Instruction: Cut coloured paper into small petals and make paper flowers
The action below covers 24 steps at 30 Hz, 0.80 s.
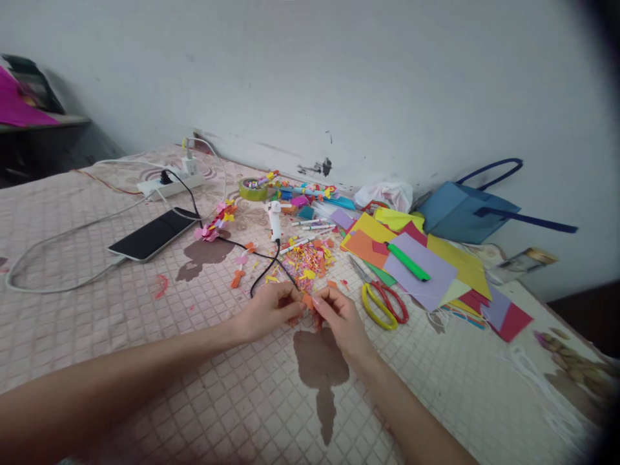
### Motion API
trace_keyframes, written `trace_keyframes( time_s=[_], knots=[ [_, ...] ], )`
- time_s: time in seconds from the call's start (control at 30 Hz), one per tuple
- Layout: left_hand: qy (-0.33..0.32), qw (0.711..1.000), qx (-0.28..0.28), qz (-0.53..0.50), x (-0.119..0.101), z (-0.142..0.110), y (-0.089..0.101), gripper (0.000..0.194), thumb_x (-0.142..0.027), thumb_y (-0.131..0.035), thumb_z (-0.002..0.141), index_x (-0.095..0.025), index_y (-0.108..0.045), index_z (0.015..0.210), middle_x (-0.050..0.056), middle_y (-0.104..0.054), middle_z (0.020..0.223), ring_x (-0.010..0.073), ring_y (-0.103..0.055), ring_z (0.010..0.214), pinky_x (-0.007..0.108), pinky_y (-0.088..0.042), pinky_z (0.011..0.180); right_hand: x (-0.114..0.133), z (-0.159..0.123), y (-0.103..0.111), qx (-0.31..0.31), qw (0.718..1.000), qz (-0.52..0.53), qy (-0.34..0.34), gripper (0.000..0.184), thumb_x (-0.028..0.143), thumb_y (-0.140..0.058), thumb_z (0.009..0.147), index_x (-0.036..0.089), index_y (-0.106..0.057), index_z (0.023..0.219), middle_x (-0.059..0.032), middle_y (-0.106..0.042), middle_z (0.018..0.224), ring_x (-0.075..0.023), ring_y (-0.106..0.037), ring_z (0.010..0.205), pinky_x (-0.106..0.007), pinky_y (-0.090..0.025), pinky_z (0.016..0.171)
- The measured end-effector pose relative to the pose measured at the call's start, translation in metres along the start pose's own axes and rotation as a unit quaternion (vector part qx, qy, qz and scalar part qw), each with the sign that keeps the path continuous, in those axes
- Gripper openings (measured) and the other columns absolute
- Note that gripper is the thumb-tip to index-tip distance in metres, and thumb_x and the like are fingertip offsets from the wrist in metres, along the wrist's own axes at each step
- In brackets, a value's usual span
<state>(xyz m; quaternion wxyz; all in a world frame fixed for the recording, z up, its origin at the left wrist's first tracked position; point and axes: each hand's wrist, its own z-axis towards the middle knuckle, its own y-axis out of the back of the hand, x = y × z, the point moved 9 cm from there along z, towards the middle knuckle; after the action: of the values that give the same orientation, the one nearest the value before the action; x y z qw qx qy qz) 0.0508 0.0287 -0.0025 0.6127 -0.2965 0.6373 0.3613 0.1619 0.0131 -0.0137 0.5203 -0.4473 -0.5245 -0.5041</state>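
Between the fingertips of both hands is a small orange paper piece [308,301]. My left hand [272,311] pinches its left side, and my right hand [341,321] grips its right side with thumb and forefinger. The exact shape of the paper is partly hidden by the fingers. Just beyond them lies a heap of tiny pink, yellow and orange paper scraps [310,261]. A white glue gun [274,221] stands behind the heap, its black cord curling toward my left hand. Small orange and pink paper cutouts [237,278] rest left of the cord.
Scissors with yellow and red handles [382,305] lie right of my hands. Coloured paper sheets [426,271] carry a green cutter [407,261]. At left are a phone [154,234] on a cable and a power strip [169,184]. A blue bag [465,210] leans by the wall.
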Motion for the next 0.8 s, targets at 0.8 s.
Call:
trace_keyframes(
  time_s=[0.8],
  knots=[
    [-0.004, 0.997, -0.015, 0.07, 0.0, 0.0, 0.005, 0.028, -0.038, -0.05, 0.084, -0.015, -0.052, 0.068, -0.002, -0.053, 0.057, 0.0094, -0.05, 0.052, 0.02, -0.039, 0.05, 0.001, -0.002, -0.008, 0.026, 1.0, -0.007, -0.01, 0.024, 0.042, -0.059, 0.082, 0.02, -0.054, 0.073, 0.0046, -0.051, 0.057, -0.0098, -0.047, 0.049, -0.023, -0.041, 0.048]
  ],
)
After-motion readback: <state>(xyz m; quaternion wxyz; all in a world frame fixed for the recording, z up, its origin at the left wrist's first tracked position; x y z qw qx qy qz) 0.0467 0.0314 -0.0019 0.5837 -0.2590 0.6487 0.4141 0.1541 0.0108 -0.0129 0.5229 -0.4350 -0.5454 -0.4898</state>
